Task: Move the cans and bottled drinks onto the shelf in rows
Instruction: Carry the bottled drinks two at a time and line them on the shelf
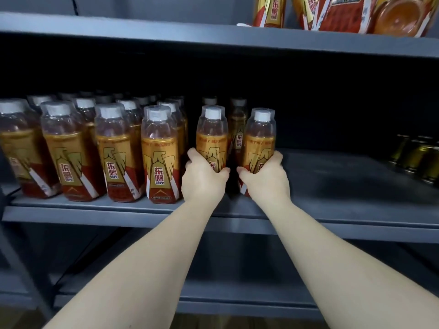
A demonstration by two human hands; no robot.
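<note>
Both arms reach onto the middle shelf [344, 186] of a dark grey rack. My left hand [203, 178] grips the lower body of an upright bottled drink [212, 134] with a gold and red label and a white cap. My right hand [266, 179] grips a second such bottle [260, 138] just to its right. Both bottles stand near the shelf's front. Another bottle [237, 131] stands behind and between them. To the left, rows of the same bottles [109, 148] fill the shelf from front to back.
Several dark cans [418, 157] stand at the far right of the same shelf, with bare shelf between them and my right hand. The shelf above [142, 32] carries more bottles [332, 13], some lying on their sides. A lower shelf [237, 302] shows beneath my forearms.
</note>
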